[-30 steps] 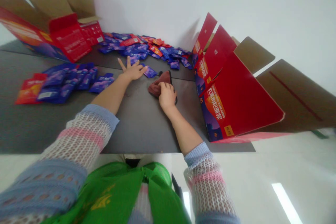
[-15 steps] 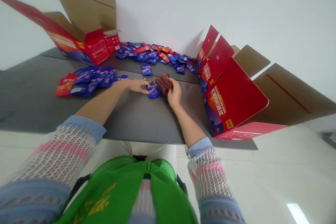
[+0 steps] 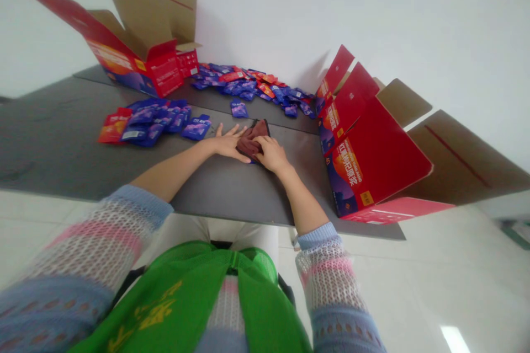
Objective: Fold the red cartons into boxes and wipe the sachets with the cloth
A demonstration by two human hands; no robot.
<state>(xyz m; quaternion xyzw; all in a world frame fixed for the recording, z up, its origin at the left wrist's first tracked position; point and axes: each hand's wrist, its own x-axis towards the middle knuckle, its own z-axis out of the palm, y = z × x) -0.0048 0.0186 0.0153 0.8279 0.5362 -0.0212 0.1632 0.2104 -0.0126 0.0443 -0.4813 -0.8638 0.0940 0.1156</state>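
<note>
My right hand (image 3: 272, 154) is closed on a folded brown cloth (image 3: 249, 140) and presses it down on the table. Only a sliver of blue shows at the cloth's lower edge; the pouch there is mostly covered. My left hand (image 3: 227, 144) lies flat with fingers spread, its fingertips and thumb against the cloth's left side. Left of that hand a single blue pouch (image 3: 196, 128) lies on the table, beside a stack of blue pouches (image 3: 155, 118) with a red pouch (image 3: 114, 126) at its left end. Another blue pouch (image 3: 239, 108) lies just beyond the cloth.
A long heap of blue and red pouches (image 3: 248, 84) runs along the wall. Open red cartons stand at the back left (image 3: 163, 69) and on the right (image 3: 372, 149), flaps up. The grey table's (image 3: 223, 193) front edge is close to my body.
My right hand has brought the cloth down and left onto the blue pouch, covering it. My left hand has flattened beside it. The view has shifted slightly.
</note>
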